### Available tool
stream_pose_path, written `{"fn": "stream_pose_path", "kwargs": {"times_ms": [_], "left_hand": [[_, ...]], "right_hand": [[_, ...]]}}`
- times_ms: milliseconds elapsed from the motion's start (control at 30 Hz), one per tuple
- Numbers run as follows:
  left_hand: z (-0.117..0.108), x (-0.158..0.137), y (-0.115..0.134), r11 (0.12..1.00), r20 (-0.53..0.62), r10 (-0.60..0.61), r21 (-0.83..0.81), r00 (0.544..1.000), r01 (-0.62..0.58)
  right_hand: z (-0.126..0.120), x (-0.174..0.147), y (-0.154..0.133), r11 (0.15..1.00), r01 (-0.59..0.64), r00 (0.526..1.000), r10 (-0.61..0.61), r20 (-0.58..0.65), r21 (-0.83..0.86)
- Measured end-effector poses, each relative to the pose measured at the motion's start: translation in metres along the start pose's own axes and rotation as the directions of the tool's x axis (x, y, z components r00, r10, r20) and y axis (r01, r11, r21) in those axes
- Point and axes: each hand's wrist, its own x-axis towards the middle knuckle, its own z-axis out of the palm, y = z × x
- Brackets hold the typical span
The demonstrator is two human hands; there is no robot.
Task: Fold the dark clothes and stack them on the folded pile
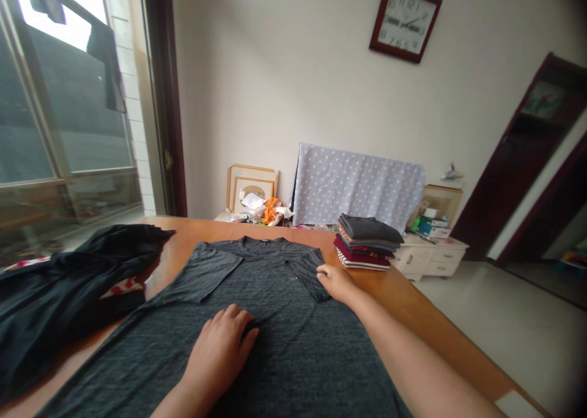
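Note:
A dark grey heathered T-shirt [270,296] lies spread over the table, its neckline at the far side and both sleeves showing. My left hand [227,338] rests palm down on the shirt's middle, fingers loosely bent and nothing gripped. At the sleeve on the right, my right hand [337,282] pinches the fabric near its outer edge. The shirt's lower part runs out of view at the bottom, partly behind my forearms.
To the left, a heap of black clothes [68,296] lies on the wooden table [426,320]. A stack of folded clothes [367,244] stands at the table's far right. Behind are a dotted cloth [358,183] and a white cabinet [431,259].

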Motion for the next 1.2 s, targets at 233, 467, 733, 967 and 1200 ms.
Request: {"fn": "stream_pose_path", "kwargs": {"times_ms": [233,467,733,967,1200], "left_hand": [[0.001,-0.002,-0.001,1.0,-0.032,0.008,0.003,0.999,-0.008],[0.003,-0.004,-0.003,1.0,-0.059,0.016,-0.002,0.998,-0.016],[0.002,-0.009,0.002,0.996,-0.087,0.048,0.075,0.995,-0.041],[-0.007,-0.021,0.015,0.993,-0.094,0.025,0.118,0.995,-0.014],[-0.023,-0.034,0.021,0.998,-0.011,0.009,0.066,1.0,-0.009]], "right_hand": [[-0.005,-0.028,0.0,0.994,0.038,0.999,-0.037,-0.018,0.1],[-0.041,-0.09,0.016,0.983,-0.023,0.997,0.035,-0.061,0.181],[-0.039,-0.191,0.026,0.988,-0.1,0.99,0.111,-0.086,0.121],[-0.018,-0.246,0.025,0.99,-0.059,0.992,0.044,-0.114,-0.131],[-0.009,-0.249,0.037,0.982,-0.01,0.992,-0.014,-0.125,-0.191]]}}
